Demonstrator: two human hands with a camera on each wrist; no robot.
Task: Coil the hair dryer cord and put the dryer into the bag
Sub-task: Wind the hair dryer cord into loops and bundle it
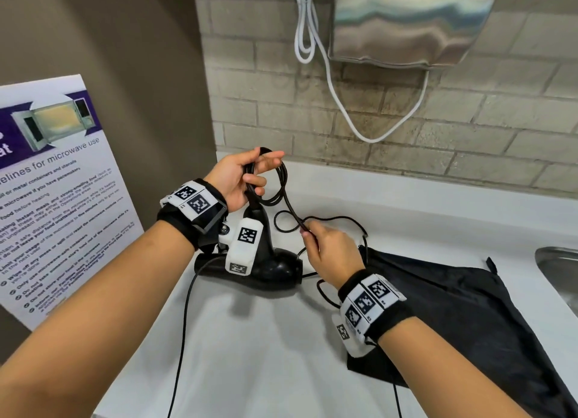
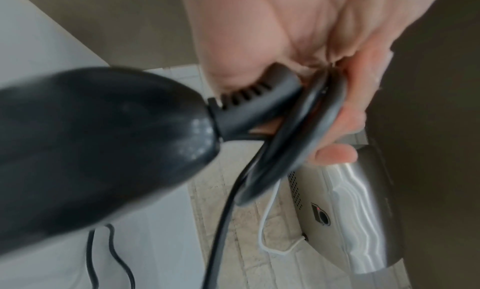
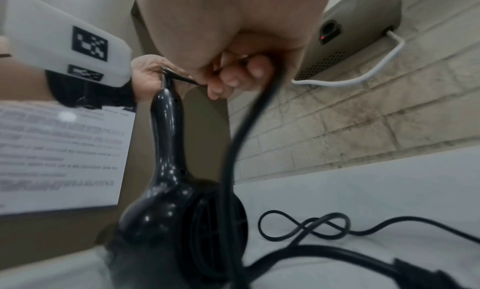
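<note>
A black hair dryer [image 1: 275, 269] stands on the white counter [image 1: 250, 339] with its handle up. My left hand [image 1: 247, 175] grips the handle top and holds several loops of black cord [image 1: 276, 184] against it. In the left wrist view the dryer [image 2: 91, 149] fills the left side and the cord loops [image 2: 293, 141] lie across my fingers. My right hand [image 1: 325, 251] pinches the cord [image 3: 249, 127] a little to the right, lower than the left. Loose cord [image 3: 311, 227] trails on the counter. A black bag [image 1: 453, 298] lies flat on the right, under my right wrist.
A steel hand dryer [image 1: 406, 23] with a white cable [image 1: 344, 104] hangs on the brick wall behind. A microwave guidelines sign [image 1: 53, 192] leans at the left. A metal sink [image 1: 560, 270] edge shows at the far right.
</note>
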